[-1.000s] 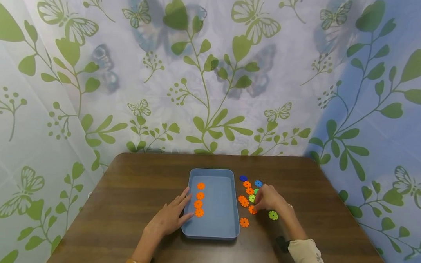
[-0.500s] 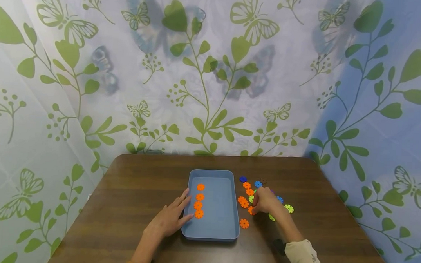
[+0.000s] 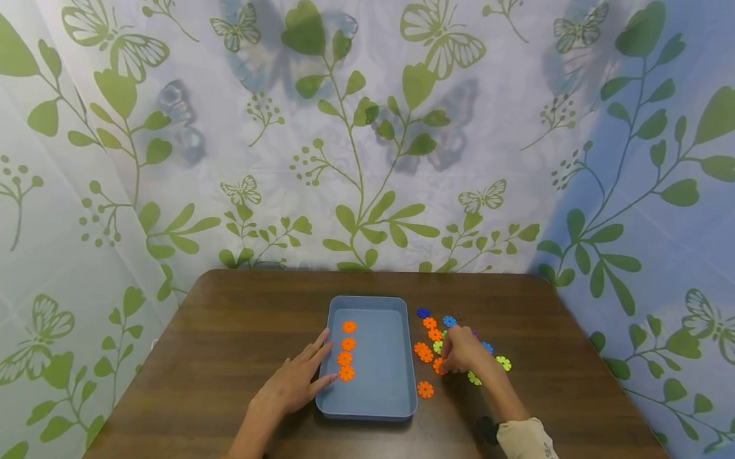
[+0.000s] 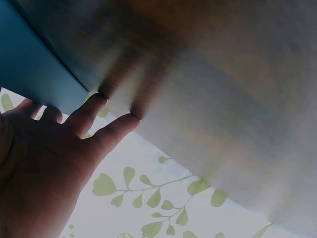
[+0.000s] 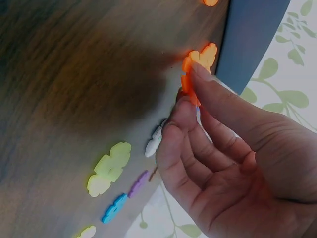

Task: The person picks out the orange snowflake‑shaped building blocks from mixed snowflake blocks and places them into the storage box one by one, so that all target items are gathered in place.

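A blue-grey tray point(image 3: 372, 394) lies on the table, with a column of orange flower-shaped discs point(image 3: 345, 358) along its left side. My left hand point(image 3: 289, 383) rests at the tray's left edge, fingers spread; in the left wrist view the hand point(image 4: 54, 153) touches the tray's side point(image 4: 39, 64). To the right of the tray, my right hand point(image 3: 465, 350) is over the scattered discs. The right wrist view shows the hand point(image 5: 223, 144) pinching an orange disc point(image 5: 190, 79) between thumb and forefinger, close to the tray's outer side point(image 5: 245, 44).
Loose discs lie right of the tray: orange point(image 3: 425, 389), dark blue point(image 3: 423, 313), light blue point(image 3: 449, 321) and yellow-green point(image 3: 503, 363), among others. A dark round thing point(image 3: 487, 430) is near the right sleeve. A patterned curtain point(image 3: 371, 154) hangs behind the table.
Over the last second my right hand has shifted slightly, and a yellow-green and a blue disc beyond the wrist have come into sight. My left hand and the tray discs have not moved.
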Tool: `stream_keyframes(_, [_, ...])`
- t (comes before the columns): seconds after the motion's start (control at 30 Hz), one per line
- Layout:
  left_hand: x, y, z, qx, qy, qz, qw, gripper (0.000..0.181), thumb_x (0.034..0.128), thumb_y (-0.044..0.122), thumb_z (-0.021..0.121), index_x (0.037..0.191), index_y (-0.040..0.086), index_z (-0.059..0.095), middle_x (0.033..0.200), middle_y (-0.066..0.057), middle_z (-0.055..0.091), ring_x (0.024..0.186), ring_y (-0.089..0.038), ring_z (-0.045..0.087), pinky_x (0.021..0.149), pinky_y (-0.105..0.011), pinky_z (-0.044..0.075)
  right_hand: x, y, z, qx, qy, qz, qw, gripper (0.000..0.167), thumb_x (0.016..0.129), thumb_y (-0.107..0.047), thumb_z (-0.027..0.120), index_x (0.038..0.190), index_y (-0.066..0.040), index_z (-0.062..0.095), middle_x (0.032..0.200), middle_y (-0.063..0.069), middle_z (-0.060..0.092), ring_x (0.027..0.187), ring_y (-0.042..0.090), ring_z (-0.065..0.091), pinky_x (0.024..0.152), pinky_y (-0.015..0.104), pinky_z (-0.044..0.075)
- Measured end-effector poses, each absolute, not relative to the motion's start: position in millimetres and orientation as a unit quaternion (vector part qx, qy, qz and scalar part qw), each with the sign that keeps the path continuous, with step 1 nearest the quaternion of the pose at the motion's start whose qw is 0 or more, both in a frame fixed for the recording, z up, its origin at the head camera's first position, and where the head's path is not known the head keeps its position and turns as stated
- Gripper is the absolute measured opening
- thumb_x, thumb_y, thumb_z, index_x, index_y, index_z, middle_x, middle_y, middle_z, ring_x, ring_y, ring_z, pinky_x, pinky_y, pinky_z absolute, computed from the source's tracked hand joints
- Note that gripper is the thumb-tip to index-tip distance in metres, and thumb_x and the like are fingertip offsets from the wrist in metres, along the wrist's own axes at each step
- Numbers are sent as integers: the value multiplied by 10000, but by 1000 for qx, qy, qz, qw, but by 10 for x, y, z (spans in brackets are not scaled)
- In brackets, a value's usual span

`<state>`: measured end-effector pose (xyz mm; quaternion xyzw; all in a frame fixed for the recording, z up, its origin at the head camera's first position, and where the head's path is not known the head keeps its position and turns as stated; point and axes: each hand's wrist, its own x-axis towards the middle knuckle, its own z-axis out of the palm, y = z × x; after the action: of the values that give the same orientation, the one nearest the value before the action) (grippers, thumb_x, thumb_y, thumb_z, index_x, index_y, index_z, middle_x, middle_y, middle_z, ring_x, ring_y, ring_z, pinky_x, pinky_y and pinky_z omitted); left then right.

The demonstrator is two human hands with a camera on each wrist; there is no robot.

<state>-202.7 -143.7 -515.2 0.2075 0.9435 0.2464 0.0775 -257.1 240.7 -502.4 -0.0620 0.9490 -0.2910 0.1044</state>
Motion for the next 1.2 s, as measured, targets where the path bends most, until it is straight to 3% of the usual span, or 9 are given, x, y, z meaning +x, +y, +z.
stream_keyframes(0.23, [-2032, -1434, -5136, 209, 943, 246, 78, 738, 1083, 442, 653, 1676, 86, 396, 1807, -62, 191, 1567, -470, 363, 1136, -835, 291, -2566, 2384, -4903, -97, 943, -309, 78, 193, 788, 106, 886, 780, -35, 754, 627, 15, 662, 519, 160, 615, 534, 310, 574])
stream_keyframes(0.5, [-2041, -1429, -5146, 210, 944, 243, 77, 744, 1082, 448, 652, 1675, 82, 394, 1808, -52, 189, 1571, -461, 360, 1142, -831, 289, -2532, 2287, -4568, -151, 939, -304, 48, 148, 863, 71, 848, 825, -60, 790, 768, -15, 712, 657, 161, 616, 629, 335, 601])
stream_keyframes(0.63, [-2044, -1423, -5150, 213, 943, 246, 76, 744, 1082, 450, 652, 1674, 79, 396, 1809, -51, 188, 1567, -463, 366, 1132, -839, 291, -2537, 2187, -4437, -219, 921, -320, 45, 133, 876, 67, 841, 838, -56, 809, 788, -11, 736, 688, 159, 641, 655, 301, 601])
stream_keyframes(0.83, [-2042, -1419, -5167, 214, 942, 246, 76, 742, 1085, 456, 644, 1678, 87, 391, 1809, -50, 183, 1565, -461, 370, 1131, -839, 292, -2578, 1916, -4395, -290, 878, -370, 92, 134, 910, 101, 793, 861, -22, 808, 754, 41, 760, 639, 255, 717, 598, 294, 612])
stream_keyframes(0.9, [-2035, -1422, -5159, 212, 943, 245, 74, 740, 1084, 455, 646, 1678, 93, 393, 1810, -46, 184, 1566, -459, 369, 1135, -835, 291, -2596, 1791, -4413, -302, 866, -382, 112, 133, 916, 108, 784, 871, -14, 810, 744, 64, 762, 634, 316, 735, 591, 364, 636])
stream_keyframes(1.07, [-2036, -1433, -5134, 210, 945, 243, 68, 731, 1079, 452, 655, 1669, 93, 413, 1805, -56, 202, 1555, -465, 387, 1126, -839, 300, -2616, 1434, -4461, -325, 846, -394, 153, 152, 894, 142, 780, 844, 0, 798, 734, 89, 753, 609, 292, 740, 587, 413, 648])
stream_keyframes(1.2, [-2032, -1424, -5139, 212, 945, 241, 69, 703, 1091, 426, 643, 1660, 77, 424, 1802, -65, 212, 1548, -469, 397, 1117, -844, 308, -2594, 1201, -4514, -319, 842, -390, 192, 152, 888, 140, 794, 818, 6, 785, 721, 89, 748, 605, 295, 749, 583, 384, 648])
